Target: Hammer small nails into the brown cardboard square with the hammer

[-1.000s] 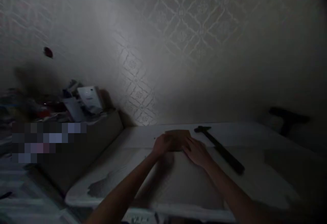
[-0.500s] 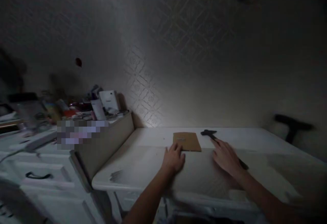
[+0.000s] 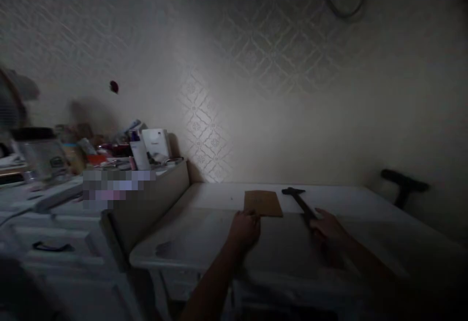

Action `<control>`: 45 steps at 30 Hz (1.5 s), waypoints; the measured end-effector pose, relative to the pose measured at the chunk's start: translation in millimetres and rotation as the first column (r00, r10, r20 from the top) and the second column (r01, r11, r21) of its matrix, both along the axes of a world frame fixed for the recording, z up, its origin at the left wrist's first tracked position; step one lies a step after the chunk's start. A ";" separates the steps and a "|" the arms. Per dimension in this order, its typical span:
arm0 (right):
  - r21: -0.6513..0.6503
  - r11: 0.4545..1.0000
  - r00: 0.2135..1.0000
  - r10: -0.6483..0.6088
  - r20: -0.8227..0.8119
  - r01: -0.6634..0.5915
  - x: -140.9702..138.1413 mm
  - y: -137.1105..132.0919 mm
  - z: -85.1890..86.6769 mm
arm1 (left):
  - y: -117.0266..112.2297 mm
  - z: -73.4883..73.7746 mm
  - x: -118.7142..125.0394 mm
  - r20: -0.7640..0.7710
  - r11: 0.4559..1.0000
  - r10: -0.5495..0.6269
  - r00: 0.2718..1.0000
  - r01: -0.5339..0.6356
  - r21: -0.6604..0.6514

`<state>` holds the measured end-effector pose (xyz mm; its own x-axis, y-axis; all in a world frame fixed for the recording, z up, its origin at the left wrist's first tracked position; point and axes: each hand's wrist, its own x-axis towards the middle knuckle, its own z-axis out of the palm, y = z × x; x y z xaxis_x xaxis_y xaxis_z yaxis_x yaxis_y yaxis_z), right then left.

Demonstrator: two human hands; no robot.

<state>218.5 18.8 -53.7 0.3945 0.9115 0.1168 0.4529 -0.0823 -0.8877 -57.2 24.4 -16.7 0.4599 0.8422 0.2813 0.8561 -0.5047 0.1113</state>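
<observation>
My right hand (image 3: 328, 228) is closed around the handle of a hammer (image 3: 304, 207). The dark hammer head points away, toward the back of the white table (image 3: 204, 223). At the near left corner of a square brown piece of cardboard (image 3: 266, 203) rests my left hand (image 3: 244, 226), its fingers curled in. Whether anything is between those fingers is hidden. Faint small marks show on the cardboard, too dim to name.
On the left, a higher white cabinet (image 3: 146, 204) carries a lidded clear jar (image 3: 42, 157), a white box (image 3: 157, 143), a white tube (image 3: 139, 155) and other clutter. A dark T-shaped object (image 3: 404, 184) stands at the table's right edge. Patterned wall rises behind.
My right hand has shifted back along the hammer and now grips its handle, and the hammer has turned slightly. My left fingers, stretched onto the cardboard before, have curled at its edge.
</observation>
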 end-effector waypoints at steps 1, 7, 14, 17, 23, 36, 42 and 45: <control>-0.010 1.000 0.994 0.019 -0.109 -0.020 -5.1 2.3 0.7 | 0.4 -0.9 -0.2 0.005 1.000 0.004 1.000 -0.004 -0.006; 0.049 0.996 0.967 0.080 -0.242 -0.070 -24.8 9.1 1.3 | 4.7 -6.8 -0.5 0.025 0.997 0.041 0.999 -0.039 -0.059; 0.276 0.956 0.992 0.114 -0.049 -0.096 -35.2 0.8 -5.7 | 8.1 -11.2 0.4 0.069 0.996 0.060 0.996 -0.056 -0.068; 0.363 0.924 0.992 0.117 0.042 -0.125 -41.4 -5.9 -7.7 | 8.4 -13.1 -0.1 0.076 0.997 0.057 0.995 -0.053 -0.062; 0.351 0.908 0.973 0.225 0.059 -0.231 -50.7 -19.7 -5.3 | 6.9 -15.9 -1.8 0.066 0.996 0.060 0.996 -0.055 -0.077; 0.316 0.871 0.926 0.360 0.111 -0.376 -49.8 -18.5 -11.4 | 5.9 -15.2 -3.6 0.045 0.994 0.043 0.998 -0.038 -0.105; 0.298 0.877 0.926 0.354 0.132 -0.378 -51.1 -19.5 -9.2 | 2.6 -10.8 -3.2 0.027 0.993 0.051 0.998 -0.048 -0.110; 0.311 0.872 0.926 0.357 0.123 -0.378 -51.7 -20.2 -8.1 | 1.6 -9.4 -2.9 0.017 0.991 0.055 0.998 -0.053 -0.124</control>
<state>166.9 -1.4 -61.8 0.0211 0.8969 0.4417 0.4472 0.3867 -0.8065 -60.2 26.1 -26.1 0.4081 0.8945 0.1828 0.8787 -0.4391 0.1873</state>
